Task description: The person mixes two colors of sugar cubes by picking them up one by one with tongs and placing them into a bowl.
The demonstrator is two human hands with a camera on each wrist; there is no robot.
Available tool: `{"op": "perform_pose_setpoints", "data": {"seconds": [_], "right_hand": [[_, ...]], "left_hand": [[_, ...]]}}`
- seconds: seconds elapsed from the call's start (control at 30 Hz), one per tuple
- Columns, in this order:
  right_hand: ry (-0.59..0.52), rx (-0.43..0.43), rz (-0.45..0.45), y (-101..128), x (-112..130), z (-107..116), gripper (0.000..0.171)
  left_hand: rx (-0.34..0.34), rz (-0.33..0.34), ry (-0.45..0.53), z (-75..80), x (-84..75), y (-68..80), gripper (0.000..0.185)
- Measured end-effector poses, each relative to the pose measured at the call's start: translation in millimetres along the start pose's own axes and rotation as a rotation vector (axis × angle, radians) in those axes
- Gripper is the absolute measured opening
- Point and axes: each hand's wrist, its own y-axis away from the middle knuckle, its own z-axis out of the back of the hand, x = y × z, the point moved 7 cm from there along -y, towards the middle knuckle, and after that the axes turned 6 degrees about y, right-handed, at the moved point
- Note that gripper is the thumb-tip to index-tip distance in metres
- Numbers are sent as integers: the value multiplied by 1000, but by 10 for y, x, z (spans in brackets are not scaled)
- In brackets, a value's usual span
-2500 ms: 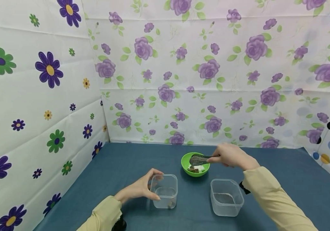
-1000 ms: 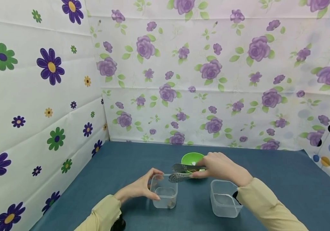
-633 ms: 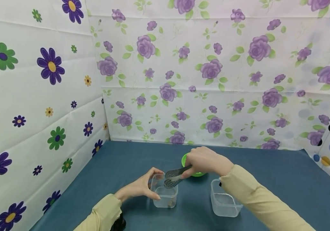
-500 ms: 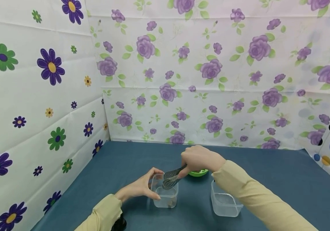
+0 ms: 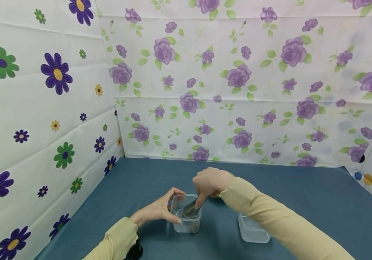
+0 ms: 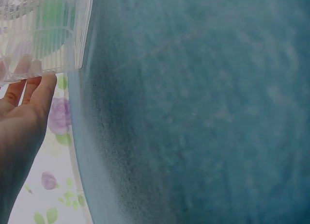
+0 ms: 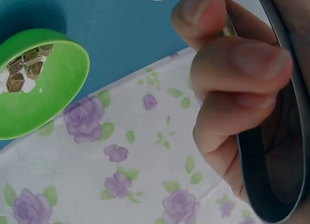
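My left hand (image 5: 156, 211) grips a clear plastic container (image 5: 189, 228) at its left side, thumb at the front and fingers at the back. In the left wrist view, its fingertips lie against the ribbed wall of that container (image 6: 53, 27). My right hand (image 5: 210, 183) holds dark tongs (image 5: 190, 210), whose perforated ends reach down inside the container. The tongs' U-shaped bend (image 7: 271, 212) shows beside the curled fingers in the right wrist view. Whatever may be between the tong ends is too small to make out. Small pieces show faintly near the container's bottom.
A green bowl (image 7: 65, 81) holds brown cubes (image 7: 33, 56) and white pieces; my right arm hides most of it in the head view. A second clear container (image 5: 254, 234) stands to the right, partly under my right sleeve. Flowered sheets (image 5: 179, 83) wall the blue table.
My right hand has carried the tongs from the green bowl leftward and down into the left container. My left hand has kept its grip on the container.
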Motion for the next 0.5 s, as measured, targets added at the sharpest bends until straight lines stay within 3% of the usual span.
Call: {"op": "perform_pose_setpoints", "data": {"seconds": [0.23,0.5], "right_hand": [[74,33,-45,-86,34,-39,49],[172,56,-76,-130,85,-81,35]], "left_hand": [[-4,1,10,6,11,-4,68],[-5,-4,0,2,12,-4,70]]}}
